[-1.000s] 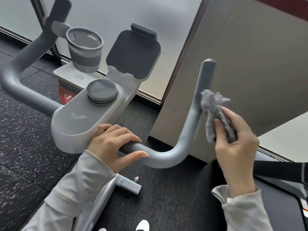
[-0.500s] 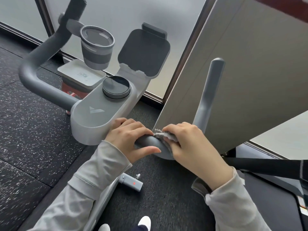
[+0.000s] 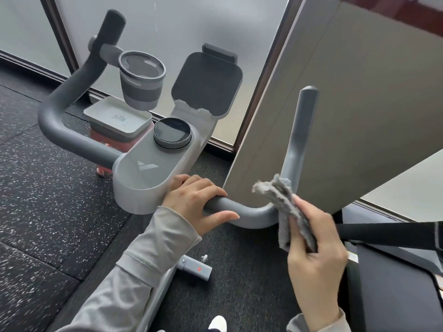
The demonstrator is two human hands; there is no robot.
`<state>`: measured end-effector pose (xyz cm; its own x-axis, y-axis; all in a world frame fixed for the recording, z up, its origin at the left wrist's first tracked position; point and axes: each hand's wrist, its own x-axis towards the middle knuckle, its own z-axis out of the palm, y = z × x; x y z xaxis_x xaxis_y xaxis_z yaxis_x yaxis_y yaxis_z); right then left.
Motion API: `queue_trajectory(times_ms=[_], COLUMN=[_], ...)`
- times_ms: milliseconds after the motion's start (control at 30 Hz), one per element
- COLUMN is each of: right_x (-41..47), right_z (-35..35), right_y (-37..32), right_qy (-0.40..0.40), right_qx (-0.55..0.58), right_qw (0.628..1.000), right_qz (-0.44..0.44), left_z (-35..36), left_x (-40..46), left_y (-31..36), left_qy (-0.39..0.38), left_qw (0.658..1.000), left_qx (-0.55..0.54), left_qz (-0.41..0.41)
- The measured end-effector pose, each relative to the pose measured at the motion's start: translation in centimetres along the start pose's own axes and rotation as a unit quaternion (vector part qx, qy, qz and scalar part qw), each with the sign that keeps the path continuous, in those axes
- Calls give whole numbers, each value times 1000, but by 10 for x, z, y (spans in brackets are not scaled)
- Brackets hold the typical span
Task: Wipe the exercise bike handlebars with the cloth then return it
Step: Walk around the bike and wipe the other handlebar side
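The exercise bike's grey handlebars curve out from a console with a round dial. The right handlebar runs right, bends and rises upright. My left hand grips its horizontal stretch just beside the console. My right hand holds a crumpled grey cloth, which lies against the bend of the right handlebar; its top end sticks up loose. The left handlebar is dark and untouched.
A grey cup holder and an open tablet holder stand behind the console. A beige panel rises right behind the upright bar. A black bar of another machine lies at the right. Speckled black floor below.
My right hand slid with the cloth from beside my left hand rightward to the bend of the handlebar. The left hand kept its grip.
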<state>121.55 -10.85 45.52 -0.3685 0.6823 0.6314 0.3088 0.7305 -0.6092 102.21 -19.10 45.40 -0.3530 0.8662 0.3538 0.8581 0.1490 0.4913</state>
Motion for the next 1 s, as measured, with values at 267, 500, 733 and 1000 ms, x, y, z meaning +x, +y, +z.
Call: queue_trajectory(times_ms=[267,500,733,1000], right_x=[-16,-41,-59,-22], right_z=[37,58,83,54], right_y=[20,5,-32,-50], right_qy=[168,202,174,62], right_qx=[40,79,51,-88], right_qw=[975,967,979,994], right_qz=[139,130,89,18], left_z=[-3,-16,-26,-38], left_x=[-2,-11,-24,-32], left_y=[-1,-13,-26,-37], left_qy=[-12,21,49,78], left_qw=[1000,997,995,994], left_qx=[8,54,77,72], left_qz=[18,49,41,4])
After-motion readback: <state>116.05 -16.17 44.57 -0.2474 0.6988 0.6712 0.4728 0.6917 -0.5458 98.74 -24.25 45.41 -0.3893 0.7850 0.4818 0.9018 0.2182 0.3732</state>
